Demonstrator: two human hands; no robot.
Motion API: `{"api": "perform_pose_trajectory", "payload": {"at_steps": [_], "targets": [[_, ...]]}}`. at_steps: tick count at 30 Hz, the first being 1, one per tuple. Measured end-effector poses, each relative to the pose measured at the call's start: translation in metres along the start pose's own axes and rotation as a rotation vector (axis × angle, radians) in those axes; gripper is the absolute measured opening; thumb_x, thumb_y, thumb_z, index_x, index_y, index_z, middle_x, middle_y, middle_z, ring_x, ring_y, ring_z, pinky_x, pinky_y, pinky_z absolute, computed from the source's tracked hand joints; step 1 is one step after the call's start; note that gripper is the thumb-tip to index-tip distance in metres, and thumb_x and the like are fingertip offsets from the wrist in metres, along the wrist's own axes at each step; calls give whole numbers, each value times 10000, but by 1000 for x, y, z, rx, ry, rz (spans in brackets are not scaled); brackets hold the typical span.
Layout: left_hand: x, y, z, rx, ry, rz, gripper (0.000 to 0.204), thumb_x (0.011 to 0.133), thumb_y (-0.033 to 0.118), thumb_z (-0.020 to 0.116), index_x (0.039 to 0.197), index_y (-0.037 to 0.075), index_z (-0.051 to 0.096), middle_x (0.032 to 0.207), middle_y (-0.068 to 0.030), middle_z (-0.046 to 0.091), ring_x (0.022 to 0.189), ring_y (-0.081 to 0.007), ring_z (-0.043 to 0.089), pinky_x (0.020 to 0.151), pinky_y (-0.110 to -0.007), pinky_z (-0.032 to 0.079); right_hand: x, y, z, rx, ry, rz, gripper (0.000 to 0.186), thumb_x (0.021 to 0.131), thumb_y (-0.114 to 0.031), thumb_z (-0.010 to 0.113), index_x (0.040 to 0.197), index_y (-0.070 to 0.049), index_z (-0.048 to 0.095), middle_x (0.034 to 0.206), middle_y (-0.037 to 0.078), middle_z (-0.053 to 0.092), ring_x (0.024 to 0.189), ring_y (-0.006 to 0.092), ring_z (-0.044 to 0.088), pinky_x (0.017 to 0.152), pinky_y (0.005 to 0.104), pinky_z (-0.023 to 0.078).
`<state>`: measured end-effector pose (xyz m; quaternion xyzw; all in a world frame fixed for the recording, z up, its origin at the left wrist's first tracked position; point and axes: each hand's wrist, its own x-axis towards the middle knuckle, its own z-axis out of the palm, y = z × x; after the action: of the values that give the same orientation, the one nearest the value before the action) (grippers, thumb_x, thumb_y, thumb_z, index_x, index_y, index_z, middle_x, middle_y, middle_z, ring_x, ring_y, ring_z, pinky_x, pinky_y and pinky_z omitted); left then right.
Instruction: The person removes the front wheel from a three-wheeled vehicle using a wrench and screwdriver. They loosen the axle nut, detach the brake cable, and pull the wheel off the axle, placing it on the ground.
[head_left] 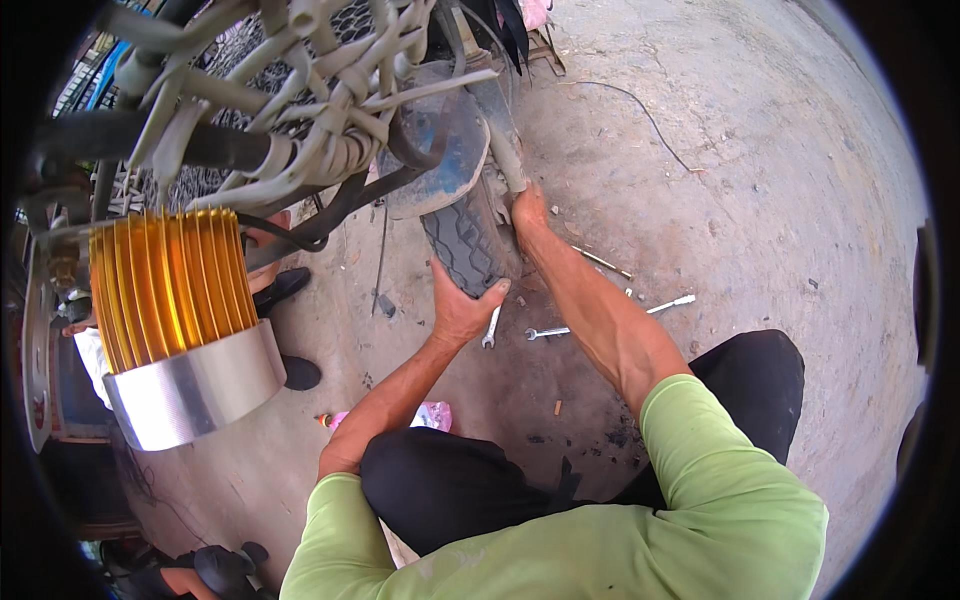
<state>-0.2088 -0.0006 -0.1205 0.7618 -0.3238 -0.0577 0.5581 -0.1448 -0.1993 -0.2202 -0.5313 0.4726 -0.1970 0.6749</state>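
Note:
A motorcycle front tyre (465,240) with a blue mudguard (440,150) above it stands on the concrete in front of me. My left hand (462,305) grips the tyre's lower tread from the near side. My right hand (527,208) is closed around the grey fork leg (505,150) just right of the wheel. Both forearms reach forward from green sleeves over my black trousers (470,485).
Wrenches lie on the ground: one (490,328) below the tyre, another (546,332) beside it, a long one (670,303) further right. A gold finned cylinder with a silver rim (180,320) hangs close at left. Another person's shoes (290,290) stand at left. A cable (650,115) crosses the concrete.

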Motion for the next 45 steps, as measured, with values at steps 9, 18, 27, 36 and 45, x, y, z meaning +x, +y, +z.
{"api": "perform_pose_trajectory", "payload": {"at_steps": [9, 18, 27, 36, 45], "targets": [[-1, -1, -7, 91, -40, 3, 923, 722, 238, 865, 1407, -58, 323, 1331, -222, 509, 1227, -298, 529, 1074, -388, 411, -14, -16, -18, -67, -242, 11, 691, 1006, -513, 413, 1229, 105, 628, 1247, 336, 627, 1194, 453, 603, 977, 478, 452], [41, 58, -35, -272, -127, -147, 853, 780, 202, 808, 1444, -57, 339, 1392, -182, 492, 1273, -240, 504, 1094, -368, 396, -43, -7, -38, -155, -302, -213, 492, 963, -405, 512, 1121, 27, 684, 994, 270, 702, 978, 380, 669, 892, 440, 484], [39, 60, -20, 21, -7, -2, 779, 785, 212, 800, 1402, -51, 405, 1318, -159, 557, 1204, -243, 554, 1071, -364, 416, -21, -15, -68, 23, -722, -24, 310, 997, -355, 588, 987, -64, 693, 764, 26, 646, 660, 129, 583, 576, 289, 455], [41, 59, -21, -9, -51, -31, 823, 756, 188, 816, 1385, -81, 359, 1326, -189, 518, 1220, -254, 526, 1062, -364, 411, 1, -7, -64, -138, -567, -308, 344, 928, -334, 698, 809, -12, 721, 728, 20, 638, 674, 135, 558, 636, 340, 453], [42, 63, -25, 14, -84, -36, 853, 758, 231, 823, 1399, -71, 347, 1345, -195, 514, 1232, -263, 525, 1062, -377, 411, -10, -31, -63, 168, -478, 20, 254, 913, -275, 690, 898, -21, 707, 798, 16, 670, 681, 139, 614, 637, 319, 484]]}}
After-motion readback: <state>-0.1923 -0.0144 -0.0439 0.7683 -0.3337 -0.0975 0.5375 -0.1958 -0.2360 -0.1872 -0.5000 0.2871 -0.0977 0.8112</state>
